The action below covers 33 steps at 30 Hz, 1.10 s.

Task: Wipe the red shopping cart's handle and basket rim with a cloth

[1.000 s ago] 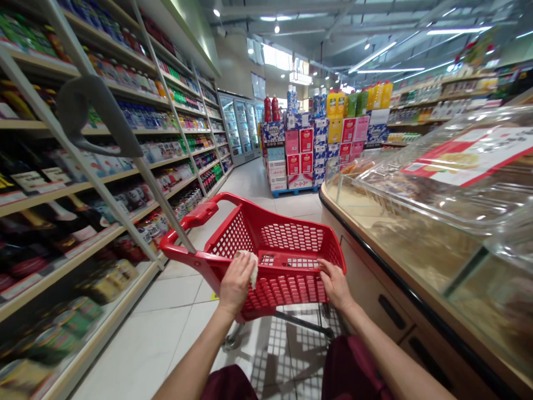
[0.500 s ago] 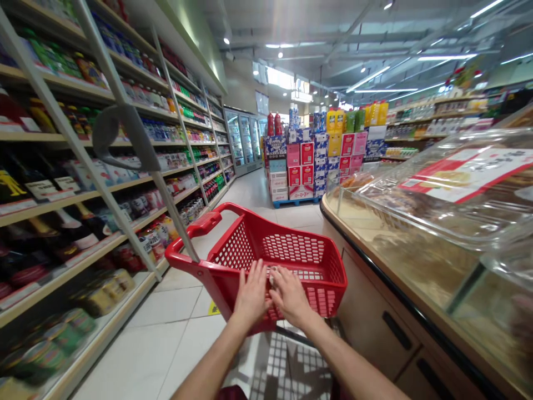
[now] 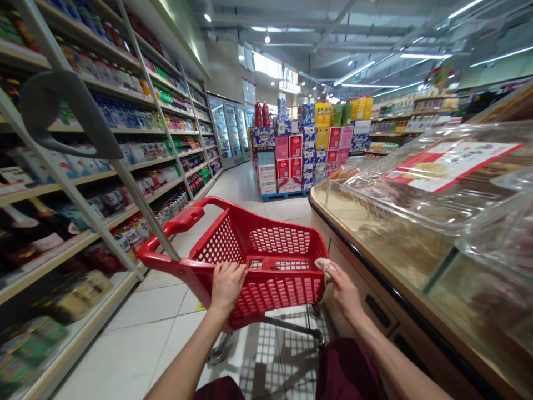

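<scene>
A red plastic shopping cart (image 3: 275,289) with perforated sides stands across the aisle in front of me, its basket holding nothing that I can see. My left hand (image 3: 227,286) is closed over the near rim, left of the middle. At the right corner of that rim, my right hand (image 3: 343,289) pinches a crumpled, whitish cloth (image 3: 325,269) and presses it against the edge. The cart's long metal pole (image 3: 145,205) rises at the left and carries a grey loop handle (image 3: 62,116).
Shelves of bottles and cans (image 3: 158,133) line the left. On the right runs a wooden counter (image 3: 350,233) with clear plastic food packs (image 3: 441,172). Stacked drink cartons (image 3: 291,161) stand on a blue pallet (image 3: 287,195) ahead, with glass-door fridges (image 3: 227,130) behind.
My hands have moved apart along the near rim: the left to the left, gripping it, the right to the far right corner with the cloth. My view has shifted slightly.
</scene>
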Motion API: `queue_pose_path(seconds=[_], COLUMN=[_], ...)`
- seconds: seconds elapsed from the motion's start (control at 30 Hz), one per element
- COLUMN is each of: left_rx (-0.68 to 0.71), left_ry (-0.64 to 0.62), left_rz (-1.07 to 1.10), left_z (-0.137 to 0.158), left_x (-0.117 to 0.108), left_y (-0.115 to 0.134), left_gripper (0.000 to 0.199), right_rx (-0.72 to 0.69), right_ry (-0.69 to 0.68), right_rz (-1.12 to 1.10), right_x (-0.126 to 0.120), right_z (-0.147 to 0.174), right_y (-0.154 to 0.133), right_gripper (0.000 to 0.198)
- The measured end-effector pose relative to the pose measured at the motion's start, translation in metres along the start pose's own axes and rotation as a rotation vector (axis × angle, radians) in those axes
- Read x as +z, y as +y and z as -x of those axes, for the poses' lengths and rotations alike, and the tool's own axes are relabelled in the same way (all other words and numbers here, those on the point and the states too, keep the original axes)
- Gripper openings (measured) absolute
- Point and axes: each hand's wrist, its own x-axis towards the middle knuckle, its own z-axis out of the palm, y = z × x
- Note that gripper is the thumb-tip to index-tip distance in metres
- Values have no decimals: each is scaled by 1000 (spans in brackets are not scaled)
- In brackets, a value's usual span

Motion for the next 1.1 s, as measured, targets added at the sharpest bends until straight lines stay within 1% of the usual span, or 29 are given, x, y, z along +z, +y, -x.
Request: queue_pose_path(seconds=[0.07, 0.17, 0.2, 0.23, 0.3, 0.4, 0.47, 0.53, 0.63, 0.67, 0.73, 0.8, 0.87, 0.93, 0.97, 1.0, 1.03, 1.1], left_rx=[-14, -8, -5, -3, -8, -31, -51, -68, -72, -71, -72, -79, -85, -88, -88, -90, -91, -97], left_ry=[-8, -61, -81, -99, -121, -136, -135, -129, -129, -131, -138, -144, -144, -141, -140, -140, -140, -136], left_rz=[7, -7, -13, -21, -38, -58, -62, -56, -47, -47, -48, -47, -47, -46, -44, -42, -40, -39], left_z=[-2, -5, -6, -6, -4, -1, -1, -1, -3, -3, -3, -3, -2, -2, -2, -2, -3, -3], left_x=[0, -1, -3, -4, -6, -8, -8, -8, -10, -11, -14, -16, -16, -15, -14, -14, -13, -11], left_y=[5, 10, 11, 12, 12, 15, 19, 22, 26, 26, 27, 28, 29, 30, 30, 31, 31, 32], left_gripper=[25, 27, 28, 28, 28, 27, 27, 26, 25, 25, 25, 25, 25, 25, 25, 24, 24, 24], right_rx=[-3, -130, -166, -189, -183, -48, 37, 37, -56, -68, -54, 5, 125, 260, 291, 284, 239, 74], right_ry=[1, -18, -26, -34, -43, 14, 62, 72, 24, 16, 6, 27, 119, 220, 238, 224, 179, 36], right_rz=[-41, -91, -100, -108, -111, -71, -45, -44, -69, -78, -121, -214, -295, -264, -197, -109, -15, 136], right_x=[9, 36, 42, 44, 37, 14, 5, 7, 22, 26, 30, 26, 19, 11, 8, 6, 4, 4], right_z=[-2, -15, -19, -22, -22, -13, -6, -3, -8, -12, -20, -24, -25, -22, -21, -19, -18, -16], right_y=[-17, -58, -65, -66, -51, -10, 4, -3, -35, -44, -53, -48, -34, -19, -13, -8, -5, -3], right_gripper=[33, 33, 33, 33, 33, 33, 34, 33, 35, 36, 33, 30, 28, 29, 30, 32, 34, 40])
